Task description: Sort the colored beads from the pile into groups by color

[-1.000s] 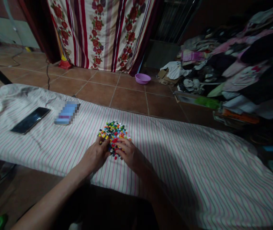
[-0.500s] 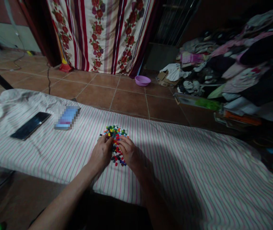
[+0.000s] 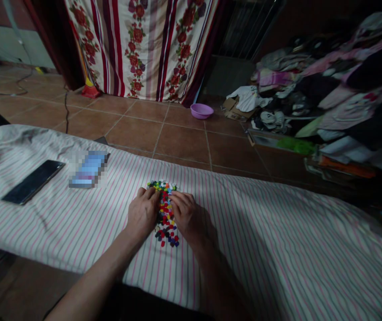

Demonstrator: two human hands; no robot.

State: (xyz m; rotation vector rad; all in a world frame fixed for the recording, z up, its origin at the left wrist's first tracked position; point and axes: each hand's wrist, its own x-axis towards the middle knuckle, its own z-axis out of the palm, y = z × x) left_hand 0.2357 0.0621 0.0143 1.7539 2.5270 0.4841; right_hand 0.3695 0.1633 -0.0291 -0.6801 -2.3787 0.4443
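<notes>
A heap of small, many-coloured pieces point(image 3: 166, 219), like beads or little blocks, lies on a striped cloth point(image 3: 244, 232). My left hand point(image 3: 143, 213) rests against the heap's left side, fingers bent and held together. From the right side my right hand point(image 3: 184, 215) touches the pieces, its fingers curled close to each other with the tips at the heap. Whatever either hand pinches is hidden or too small to make out. Red, black, yellow and white pieces show between the hands, green and white ones beyond the fingertips.
To the left on the cloth lie a dark phone point(image 3: 33, 182) and a second phone with a lit, blurred screen point(image 3: 89, 169). Past the cloth's far edge, a purple basin point(image 3: 201, 111) stands on the tiled floor. Clothes point(image 3: 338, 84) are piled at the right; a flowered curtain point(image 3: 147, 49) hangs behind.
My hands sit slightly farther apart, and more pieces show between them. The view has shifted a little, so the heap and phones appear lower.
</notes>
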